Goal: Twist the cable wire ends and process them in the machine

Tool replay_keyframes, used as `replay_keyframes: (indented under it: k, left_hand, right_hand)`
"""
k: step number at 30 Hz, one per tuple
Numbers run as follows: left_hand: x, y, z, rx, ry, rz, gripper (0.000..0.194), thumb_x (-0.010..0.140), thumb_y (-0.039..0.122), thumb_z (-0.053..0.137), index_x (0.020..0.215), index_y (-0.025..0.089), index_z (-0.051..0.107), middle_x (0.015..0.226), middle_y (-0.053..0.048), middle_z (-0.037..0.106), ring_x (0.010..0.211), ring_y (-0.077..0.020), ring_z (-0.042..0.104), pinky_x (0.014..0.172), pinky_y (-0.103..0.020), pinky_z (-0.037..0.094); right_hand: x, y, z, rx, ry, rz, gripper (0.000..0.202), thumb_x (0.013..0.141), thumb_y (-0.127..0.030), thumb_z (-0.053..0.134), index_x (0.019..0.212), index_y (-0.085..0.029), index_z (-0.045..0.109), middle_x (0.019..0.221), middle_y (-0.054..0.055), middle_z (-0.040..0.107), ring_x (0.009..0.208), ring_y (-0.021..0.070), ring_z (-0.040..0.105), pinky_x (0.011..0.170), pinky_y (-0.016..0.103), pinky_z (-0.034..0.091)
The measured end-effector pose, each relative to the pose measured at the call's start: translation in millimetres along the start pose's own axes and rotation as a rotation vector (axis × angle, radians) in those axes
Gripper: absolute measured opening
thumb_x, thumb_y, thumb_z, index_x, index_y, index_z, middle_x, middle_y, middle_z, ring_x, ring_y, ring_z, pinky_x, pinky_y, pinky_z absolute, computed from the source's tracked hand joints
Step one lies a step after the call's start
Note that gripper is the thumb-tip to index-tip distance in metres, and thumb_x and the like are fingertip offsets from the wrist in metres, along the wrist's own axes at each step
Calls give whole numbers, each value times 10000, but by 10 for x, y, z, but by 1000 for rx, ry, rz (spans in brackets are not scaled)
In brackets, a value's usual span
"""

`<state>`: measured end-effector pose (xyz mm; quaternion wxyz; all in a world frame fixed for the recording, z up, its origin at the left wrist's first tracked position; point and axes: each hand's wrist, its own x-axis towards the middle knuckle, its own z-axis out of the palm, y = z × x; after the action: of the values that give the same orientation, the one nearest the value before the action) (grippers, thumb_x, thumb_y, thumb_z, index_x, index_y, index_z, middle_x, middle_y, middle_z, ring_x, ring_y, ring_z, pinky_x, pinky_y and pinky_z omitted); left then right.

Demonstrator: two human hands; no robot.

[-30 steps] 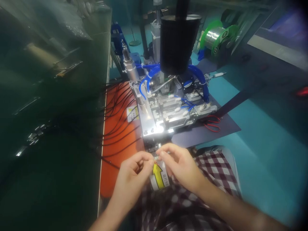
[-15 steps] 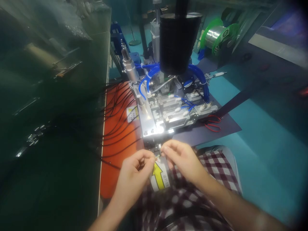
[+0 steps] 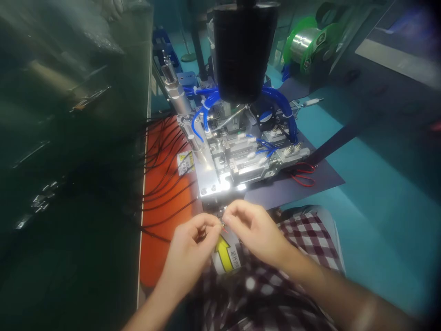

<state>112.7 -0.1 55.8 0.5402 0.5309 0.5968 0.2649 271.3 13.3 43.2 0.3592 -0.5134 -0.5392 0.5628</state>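
Fingertip handling of a thin piece (image 3: 223,226), by the look of it. Left hand (image 3: 191,237) pinched it; right hand (image 3: 255,231) at 3 o'clock, fingers narrow, grip unclear. Machine (image 3: 253,172) at 1, arrow label (image 3: 225,255) at 6. Next move probably called for a steady pinch. Versus half a second earlier, right had closed toward left.

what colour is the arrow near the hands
Yellow; the arrow shows best in the head view.
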Motion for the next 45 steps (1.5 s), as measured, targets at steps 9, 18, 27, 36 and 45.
replay_keyframes:
  k: [9,18,27,36,45]
  left_hand:
    - [-3,14,8,-9,-3,8,206,821,340,579,715,166,610,578,35,476,501,-85,411,455,-177,335]
    - [12,59,20,-12,-8,2,202,804,344,574,694,175,596,515,68,402,373,-54,316,353,-177,263]
    - [30,71,12,46,-2,46,183,797,300,575,673,169,610,553,40,470,497,-88,397,460,-181,320]
    - [39,65,6,25,-25,38,181,802,308,568,698,167,615,566,36,491,516,-94,419,476,-181,335]
    - [59,81,8,41,-20,29,195,795,317,576,679,163,604,572,31,510,525,-94,438,476,-177,348]
  right_hand:
    - [-30,34,-52,130,-37,106,167,872,-287,541,791,-165,622,583,-34,557,502,95,514,500,214,413]
    - [-21,-3,-55,87,-27,106,121,814,-235,601,721,-163,628,603,-23,587,520,102,523,505,221,422]
    - [-4,17,-78,-7,-21,11,108,837,-230,572,751,-178,612,646,-25,586,576,111,525,553,230,421]
    - [7,-5,-93,55,-56,73,121,846,-252,567,781,-173,632,611,-30,571,537,109,527,502,218,405]
    - [-1,7,-100,-84,-57,1,144,868,-250,547,754,-185,606,618,-39,563,563,106,516,517,222,385]
